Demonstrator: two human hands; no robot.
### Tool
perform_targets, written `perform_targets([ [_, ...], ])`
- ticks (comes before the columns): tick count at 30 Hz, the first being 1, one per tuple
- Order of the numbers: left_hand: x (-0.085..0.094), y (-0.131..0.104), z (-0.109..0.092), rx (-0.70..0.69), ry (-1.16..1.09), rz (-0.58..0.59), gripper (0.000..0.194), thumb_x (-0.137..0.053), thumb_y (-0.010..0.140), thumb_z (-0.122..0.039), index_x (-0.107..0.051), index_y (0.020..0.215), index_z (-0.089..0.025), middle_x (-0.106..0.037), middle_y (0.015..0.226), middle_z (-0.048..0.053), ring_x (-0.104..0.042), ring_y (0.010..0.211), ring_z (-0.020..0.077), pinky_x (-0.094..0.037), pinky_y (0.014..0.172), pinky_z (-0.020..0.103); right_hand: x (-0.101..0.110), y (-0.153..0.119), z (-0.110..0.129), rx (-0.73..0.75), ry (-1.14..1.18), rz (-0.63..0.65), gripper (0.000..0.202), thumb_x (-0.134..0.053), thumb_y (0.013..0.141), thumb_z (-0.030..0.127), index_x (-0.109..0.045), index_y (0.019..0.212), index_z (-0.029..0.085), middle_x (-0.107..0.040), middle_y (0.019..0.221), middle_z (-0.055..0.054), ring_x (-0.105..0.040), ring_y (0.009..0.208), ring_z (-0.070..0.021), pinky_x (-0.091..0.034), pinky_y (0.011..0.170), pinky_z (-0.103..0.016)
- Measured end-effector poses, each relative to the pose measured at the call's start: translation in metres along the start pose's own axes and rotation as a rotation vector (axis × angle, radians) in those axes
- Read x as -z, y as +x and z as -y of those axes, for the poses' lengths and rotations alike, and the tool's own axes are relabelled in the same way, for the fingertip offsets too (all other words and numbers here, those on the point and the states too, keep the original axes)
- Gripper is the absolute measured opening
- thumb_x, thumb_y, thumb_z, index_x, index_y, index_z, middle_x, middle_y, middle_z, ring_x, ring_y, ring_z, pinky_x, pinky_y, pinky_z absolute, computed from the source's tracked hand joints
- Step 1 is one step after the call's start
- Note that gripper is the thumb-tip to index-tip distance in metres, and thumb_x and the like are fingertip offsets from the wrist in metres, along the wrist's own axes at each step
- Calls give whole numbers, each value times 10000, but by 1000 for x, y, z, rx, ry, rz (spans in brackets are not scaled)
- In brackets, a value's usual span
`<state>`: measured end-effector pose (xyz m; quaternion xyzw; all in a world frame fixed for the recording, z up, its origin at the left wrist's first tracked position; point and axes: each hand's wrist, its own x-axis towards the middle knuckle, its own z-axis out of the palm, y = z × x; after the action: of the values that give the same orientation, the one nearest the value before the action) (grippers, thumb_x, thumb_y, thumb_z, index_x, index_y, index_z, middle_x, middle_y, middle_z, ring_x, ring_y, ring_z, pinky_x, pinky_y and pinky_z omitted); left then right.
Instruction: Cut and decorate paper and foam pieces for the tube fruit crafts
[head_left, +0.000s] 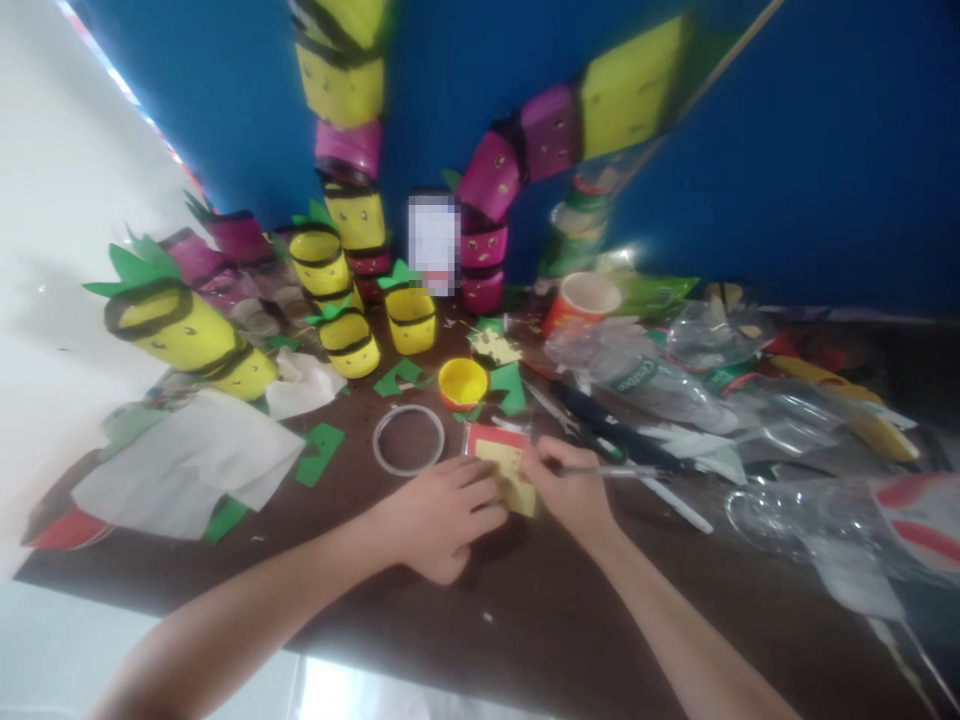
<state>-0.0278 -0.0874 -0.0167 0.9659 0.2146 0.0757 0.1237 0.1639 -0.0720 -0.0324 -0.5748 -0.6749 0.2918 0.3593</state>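
Observation:
A small yellow paper (pixel 513 488) with a red strip along its top lies at the table's middle, small dark marks on it. My left hand (pixel 442 510) is over its left side, fingers bent and holding it against the table. At its right edge, my right hand (pixel 574 490) is closed around a slim pen (pixel 619 471), whose back end sticks out to the right. The pen's tip is hidden by my fingers. Just beyond my left hand lies a roll of clear tape (pixel 409 440). Behind the paper stands a small yellow cup (pixel 463 384).
Yellow and purple cups with faces (pixel 349 343) stand at the back left, near white paper (pixel 195 460) and green scraps (pixel 320 454). Scissors (pixel 551 408), clear plastic bottles (pixel 645 375) and a red paper cup (pixel 581 302) crowd the right. A blue wall (pixel 825 180) rises behind.

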Motion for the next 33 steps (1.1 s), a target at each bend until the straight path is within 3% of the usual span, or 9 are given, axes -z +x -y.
perform_targets([
  [5,1,0,-1,-3,6,-3,378,-508,646,-196,-529,1018,-135,-529,1108,125,-402,1137,291,-323,980,438,1,1,-1,-15,27,-6,361,-479,769,284,-323,458,190,-326,436,52,-315,441,-81,-264,430,-216],
  [10,4,0,-1,-15,19,-3,381,-506,641,-195,-533,1017,-138,-528,1119,119,-406,1135,290,-286,1010,456,5,1,-3,-50,57,-175,389,-490,768,301,-269,464,199,-258,452,60,-274,450,-80,-249,426,-216],
  [16,3,1,0,-15,42,7,388,-522,634,-216,-531,1014,-139,-532,1096,121,-411,1131,294,-285,1014,465,3,-1,-2,8,14,-20,374,-484,764,279,-307,446,190,-298,430,50,-298,442,-80,-247,415,-213],
  [21,3,0,0,-5,31,-3,399,-517,639,-215,-534,1029,-133,-544,1066,113,-413,1133,296,-263,1034,456,3,-1,0,13,9,18,325,-482,748,252,-352,457,184,-357,438,45,-329,447,-84,-268,426,-213],
  [33,3,1,-1,-18,20,-20,375,-508,652,-213,-546,1015,-126,-541,1107,113,-411,1140,301,-246,1047,453,1,0,-2,12,-23,27,339,-478,754,260,-339,454,184,-317,442,47,-307,447,-83,-255,428,-218],
])
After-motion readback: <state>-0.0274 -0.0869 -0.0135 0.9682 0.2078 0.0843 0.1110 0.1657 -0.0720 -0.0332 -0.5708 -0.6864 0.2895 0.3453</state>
